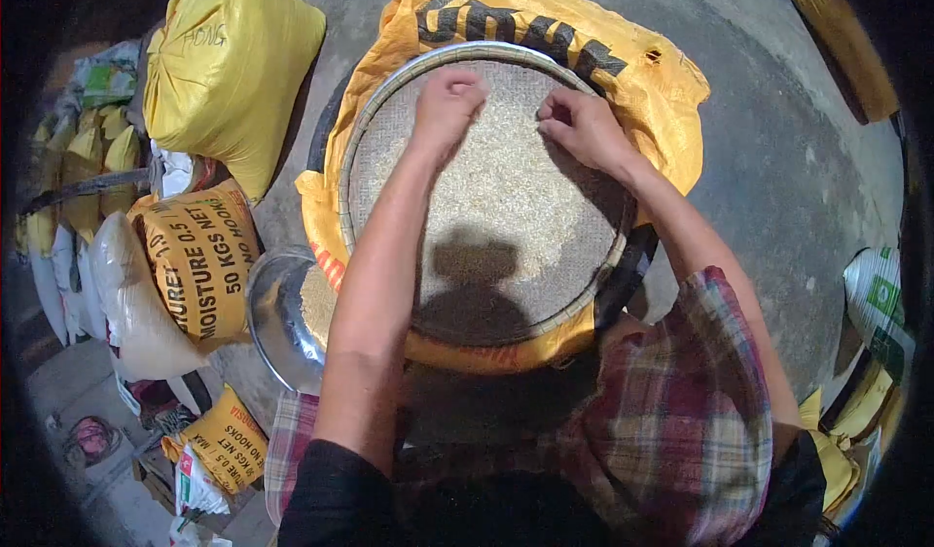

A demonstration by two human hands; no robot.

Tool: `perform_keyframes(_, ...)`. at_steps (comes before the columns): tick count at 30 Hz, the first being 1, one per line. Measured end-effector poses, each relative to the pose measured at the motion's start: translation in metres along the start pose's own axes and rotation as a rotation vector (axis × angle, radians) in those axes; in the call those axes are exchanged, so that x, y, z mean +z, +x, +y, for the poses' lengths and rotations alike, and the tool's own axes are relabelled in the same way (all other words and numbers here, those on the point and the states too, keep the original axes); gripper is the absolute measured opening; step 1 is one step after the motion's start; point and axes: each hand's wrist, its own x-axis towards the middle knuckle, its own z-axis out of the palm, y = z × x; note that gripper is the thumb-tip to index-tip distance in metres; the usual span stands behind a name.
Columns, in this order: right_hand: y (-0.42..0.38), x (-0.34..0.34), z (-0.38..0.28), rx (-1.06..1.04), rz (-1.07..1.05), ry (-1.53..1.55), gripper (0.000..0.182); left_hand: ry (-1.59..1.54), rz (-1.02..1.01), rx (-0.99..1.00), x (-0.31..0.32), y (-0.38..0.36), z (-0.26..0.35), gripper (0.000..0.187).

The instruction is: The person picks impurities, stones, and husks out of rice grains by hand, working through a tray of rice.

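A round woven tray (352, 192) lies in front of me, with pale grain (506, 192) spread over its middle. My left hand (450, 109) is above the tray's upper left part, its fingers curled together. On the upper right, my right hand (581, 127) hovers at the grain's edge with thumb and forefinger pinched. Anything between the fingers of either hand is too small to make out. Beneath the tray is an orange sack (671, 90) with black lettering. A shadow falls on the tray's lower part.
A metal bowl (277, 318) with grain stands left of the tray, partly behind my left forearm. A full yellow sack (229, 70) is at the upper left, above a printed orange sack (199, 260). More sacks line both sides. Plaid cloth (671, 411) covers my lap.
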Motion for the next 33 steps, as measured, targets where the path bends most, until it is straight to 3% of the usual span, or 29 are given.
perform_keyframes(3, 0.003, 0.003, -0.001, -0.116, -0.060, -0.142, 0.011, 0.532, 0.001, 0.105, 0.019, -0.003, 0.002, 0.020)
perform_keyframes(4, 0.003, 0.003, 0.000, -0.113, -0.064, -0.140, 0.011, 0.532, 0.000, 0.099, 0.024, -0.002, -0.001, 0.020)
perform_keyframes(6, -0.001, 0.002, 0.004, -0.091, -0.019, -0.083, 0.014, 0.724, -0.050, 0.288, 0.032, -0.001, -0.006, 0.018)
perform_keyframes(8, -0.006, -0.001, 0.008, -0.040, 0.010, -0.021, 0.015, 0.697, -0.054, 0.268, 0.034, -0.002, -0.009, 0.020)
perform_keyframes(11, -0.008, -0.008, 0.015, 0.266, -0.093, 0.197, 0.010, 0.583, -0.043, 0.152, 0.028, -0.014, 0.002, 0.019)
perform_keyframes(13, -0.007, -0.006, 0.011, 0.150, -0.071, 0.168, 0.010, -0.152, -0.160, -0.102, 0.017, -0.022, -0.002, 0.017)
perform_keyframes(17, -0.001, 0.010, 0.004, -0.165, -0.049, -0.029, 0.012, 0.027, -0.093, -0.049, 0.007, -0.055, -0.001, 0.014)
perform_keyframes(19, 0.002, 0.014, 0.004, -0.138, -0.059, -0.044, 0.013, 0.335, -0.072, 0.082, 0.011, -0.072, 0.008, 0.016)
perform_keyframes(24, -0.010, -0.004, 0.003, 0.001, -0.023, 0.064, 0.016, 0.541, -0.021, 0.043, 0.032, -0.074, 0.022, 0.018)
perform_keyframes(27, -0.029, -0.022, -0.001, 0.080, -0.036, -0.029, 0.018, 0.681, 0.062, 0.314, 0.049, -0.057, 0.011, 0.021)
perform_keyframes(30, -0.045, -0.022, -0.004, 0.062, 0.027, -0.163, 0.015, 0.837, -0.110, 0.149, 0.054, -0.053, 0.010, 0.021)
perform_keyframes(33, -0.046, -0.011, -0.003, 0.054, 0.060, -0.230, 0.008, 0.738, -0.209, 0.142, 0.041, -0.055, 0.015, 0.023)
